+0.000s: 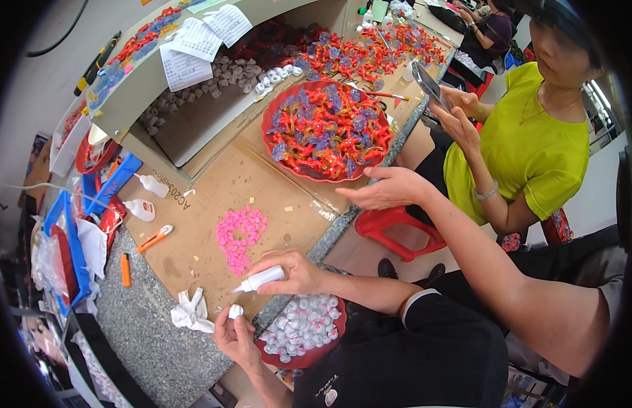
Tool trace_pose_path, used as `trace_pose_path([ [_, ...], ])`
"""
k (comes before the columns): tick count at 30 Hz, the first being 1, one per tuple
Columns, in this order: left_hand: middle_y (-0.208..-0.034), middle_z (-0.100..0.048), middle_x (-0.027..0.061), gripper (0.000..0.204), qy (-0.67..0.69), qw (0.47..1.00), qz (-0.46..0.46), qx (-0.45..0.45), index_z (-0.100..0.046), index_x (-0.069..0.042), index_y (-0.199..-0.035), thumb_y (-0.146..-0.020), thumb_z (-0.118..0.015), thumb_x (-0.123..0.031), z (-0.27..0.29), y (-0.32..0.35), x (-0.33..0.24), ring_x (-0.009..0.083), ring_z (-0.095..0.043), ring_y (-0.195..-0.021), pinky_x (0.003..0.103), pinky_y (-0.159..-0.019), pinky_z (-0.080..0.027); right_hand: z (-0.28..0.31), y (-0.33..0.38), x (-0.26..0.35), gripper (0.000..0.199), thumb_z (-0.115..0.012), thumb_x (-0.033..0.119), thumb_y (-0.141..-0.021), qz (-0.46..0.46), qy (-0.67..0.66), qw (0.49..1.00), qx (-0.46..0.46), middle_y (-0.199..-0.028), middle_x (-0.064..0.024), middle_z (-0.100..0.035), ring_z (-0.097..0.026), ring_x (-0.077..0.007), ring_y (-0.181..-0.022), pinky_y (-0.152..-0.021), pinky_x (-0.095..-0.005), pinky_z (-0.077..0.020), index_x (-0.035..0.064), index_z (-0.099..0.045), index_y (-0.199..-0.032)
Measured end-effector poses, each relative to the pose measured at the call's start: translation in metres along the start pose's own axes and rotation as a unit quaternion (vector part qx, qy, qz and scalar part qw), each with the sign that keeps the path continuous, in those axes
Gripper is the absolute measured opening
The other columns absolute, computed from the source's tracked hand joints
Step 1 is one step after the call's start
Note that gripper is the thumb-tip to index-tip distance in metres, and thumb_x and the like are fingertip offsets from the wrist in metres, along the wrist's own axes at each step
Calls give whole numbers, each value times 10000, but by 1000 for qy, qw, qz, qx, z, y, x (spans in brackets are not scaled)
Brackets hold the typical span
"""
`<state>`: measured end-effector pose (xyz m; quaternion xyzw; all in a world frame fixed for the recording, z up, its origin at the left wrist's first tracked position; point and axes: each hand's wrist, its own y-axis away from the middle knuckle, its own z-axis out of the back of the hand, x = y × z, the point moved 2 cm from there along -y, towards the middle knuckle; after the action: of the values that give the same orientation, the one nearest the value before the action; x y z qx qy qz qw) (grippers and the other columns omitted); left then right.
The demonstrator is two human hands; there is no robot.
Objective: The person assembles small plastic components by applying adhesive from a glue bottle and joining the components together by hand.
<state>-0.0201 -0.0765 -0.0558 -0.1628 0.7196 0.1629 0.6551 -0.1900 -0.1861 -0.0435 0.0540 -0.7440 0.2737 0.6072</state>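
Note:
My right hand (pixel 293 273) is closed round a small white squeeze bottle (pixel 263 278), its narrow tip pointing down and left. Just below that tip, my left hand (pixel 237 340) pinches a small white round piece (pixel 236 311) between thumb and fingers. A gap separates tip and piece. Beyond the bottle, small pink pieces (pixel 238 234) lie scattered on the cardboard sheet (pixel 187 234). A red bowl (pixel 342 326) full of whitish round pieces with pink spots sits beside my right forearm. Crumpled white cloth or tissue (pixel 191 311) lies left of my left hand.
Another person's open hand (pixel 387 189) reaches in from the right. A red bowl (pixel 268 139) holds red and purple trinkets. A person in a yellow-green shirt (pixel 527 146) holds a phone (pixel 428 85) near a red stool (pixel 397 238). Orange cutters (pixel 155 238) and white bottles (pixel 140 209) lie left.

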Motion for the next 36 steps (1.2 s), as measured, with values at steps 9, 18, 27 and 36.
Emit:
trace_pose_path([
  [9,-687,-550,27,269,0,1000,6,-4,-533,35,-1087,-831,-591,-23,-4,1,-4,55,-471,-532,163,-465,-353,0,0,3,284,-731,121,-709,8,11,1000,0,-854,-92,-637,-598,-169,-782,-683,-284,-456,21,-642,-960],
  [18,-656,-533,8,266,-13,1000,2,-2,-536,23,-1094,-835,-581,-17,-3,0,-3,47,-467,-524,155,-451,-336,1,0,1,304,-734,126,-708,21,21,1000,4,-873,-102,-642,-607,-186,-786,-688,-292,-463,21,-632,-974],
  [27,-661,-538,10,269,-18,1000,11,-4,-536,20,-1092,-833,-590,-27,-2,0,-2,49,-470,-527,156,-453,-336,0,0,-2,296,-728,84,-695,32,23,999,1,-865,-102,-644,-574,-176,-719,-631,-285,-433,-18,-626,-953],
  [36,-647,-528,2,265,-15,1000,21,-10,-538,19,-1089,-834,-592,-30,-9,-1,-8,43,-460,-518,152,-440,-320,3,0,2,302,-724,86,-706,27,14,1000,-7,-874,-103,-639,-589,-176,-759,-653,-287,-447,-13,-620,-972],
])
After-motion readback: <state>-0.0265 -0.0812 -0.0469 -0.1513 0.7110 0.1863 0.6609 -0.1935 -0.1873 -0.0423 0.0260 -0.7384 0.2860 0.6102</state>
